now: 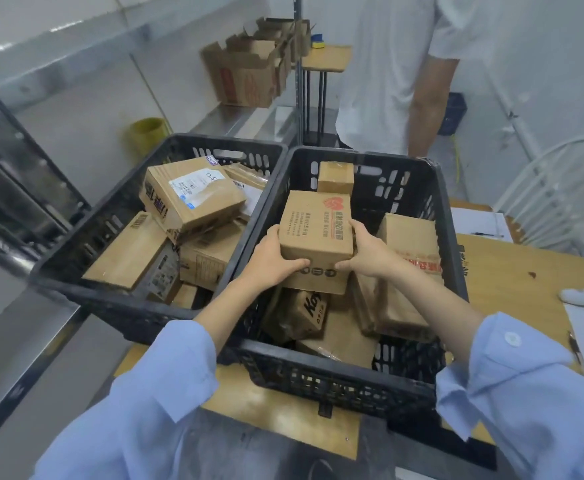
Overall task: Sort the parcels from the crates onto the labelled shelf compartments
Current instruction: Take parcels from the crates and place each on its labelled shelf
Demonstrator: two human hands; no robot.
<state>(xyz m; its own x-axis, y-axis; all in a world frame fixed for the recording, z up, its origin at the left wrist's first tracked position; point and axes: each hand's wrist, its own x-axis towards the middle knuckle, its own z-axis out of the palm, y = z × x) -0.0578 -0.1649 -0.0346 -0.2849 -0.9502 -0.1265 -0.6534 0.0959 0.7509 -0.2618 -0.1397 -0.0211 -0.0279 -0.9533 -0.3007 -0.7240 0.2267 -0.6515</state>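
Parcel with the red heart print was in both my hands, over the right crate, above the other boxes in it. My left hand clamped its left side, fingers wrapped onto the near face. My right hand did the same on the right side. Hands were apart with the parcel between them. I couldn't tell if its bottom touched the boxes below.

In the same crate:
- a crumpled box with black lettering sat under the parcel
- a tall box with red print stood by the right wall
- a small box sat at the far wall

Left crate sat side by side with the right one, rims touching, piled with parcels. The top parcel lay tilted, white shipping label up.

Both crates were on the wooden table. A pen lay on paper at the table's far right.

A person in a white shirt stood just beyond the right crate. Open cartons sat on a metal shelf at the back left. A yellow bin stood behind the left crate.
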